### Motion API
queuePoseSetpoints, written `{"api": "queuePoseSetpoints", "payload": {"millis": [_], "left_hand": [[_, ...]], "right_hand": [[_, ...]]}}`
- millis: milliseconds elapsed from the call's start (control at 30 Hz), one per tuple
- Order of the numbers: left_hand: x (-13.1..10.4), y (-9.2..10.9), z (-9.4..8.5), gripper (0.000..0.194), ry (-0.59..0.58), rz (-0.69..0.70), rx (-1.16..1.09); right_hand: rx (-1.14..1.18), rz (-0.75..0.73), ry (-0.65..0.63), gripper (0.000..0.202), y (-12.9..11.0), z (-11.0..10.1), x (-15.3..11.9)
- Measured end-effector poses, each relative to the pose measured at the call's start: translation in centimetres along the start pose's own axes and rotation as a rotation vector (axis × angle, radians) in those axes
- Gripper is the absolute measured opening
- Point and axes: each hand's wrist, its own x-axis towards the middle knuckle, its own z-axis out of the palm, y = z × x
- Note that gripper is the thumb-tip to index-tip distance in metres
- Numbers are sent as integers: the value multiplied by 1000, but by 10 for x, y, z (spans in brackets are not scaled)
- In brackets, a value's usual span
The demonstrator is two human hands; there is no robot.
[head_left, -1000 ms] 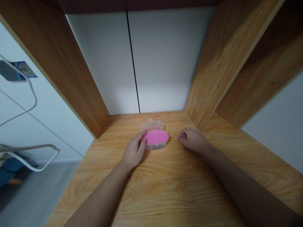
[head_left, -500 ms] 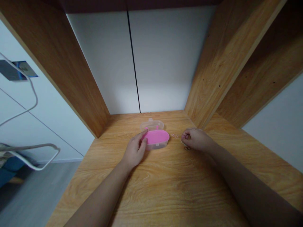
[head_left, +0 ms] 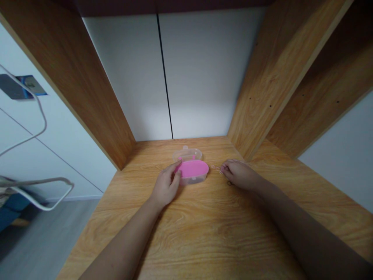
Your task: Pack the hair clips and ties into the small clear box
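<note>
A small oval plastic box (head_left: 194,180) with a pink inside stands on the wooden desktop, its clear lid (head_left: 190,154) hinged back behind it. My left hand (head_left: 166,184) grips the left end of this box, thumb at the front and fingers at the back. To the right, my right hand (head_left: 237,173) is closed in a pinch, with a small pale loop (head_left: 220,172) at its fingertips. Between box and hand lie small pale loops (head_left: 213,167) on the wood. A dark loop (head_left: 229,183) rests just below the right hand, partly covered.
The wooden desktop (head_left: 198,233) is bounded by a left side panel (head_left: 96,101), a right panel (head_left: 271,77) and a white back wall (head_left: 201,77). At far left hang a white cable (head_left: 43,116) and a pale bent tube (head_left: 61,180).
My right hand has moved slightly left toward the box, and the pale loop at its fingertips has shifted left too. The left hand and the box have stayed put.
</note>
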Motion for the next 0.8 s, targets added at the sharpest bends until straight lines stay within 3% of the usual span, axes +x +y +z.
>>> {"api": "queuePoseSetpoints", "payload": {"millis": [200,400,600,800], "left_hand": [[0,-1,1,42,-2,4,-21],[-1,0,2,42,-4,-10,-33],[-1,1,4,42,-13,-3,-37],[-1,1,5,43,-17,0,-30]], "right_hand": [[300,-1,219,15,-19,1,2],[557,-10,524,15,-52,6,-5],[483,-122,482,11,-64,15,-5],[445,-137,498,11,-62,17,-4]]}}
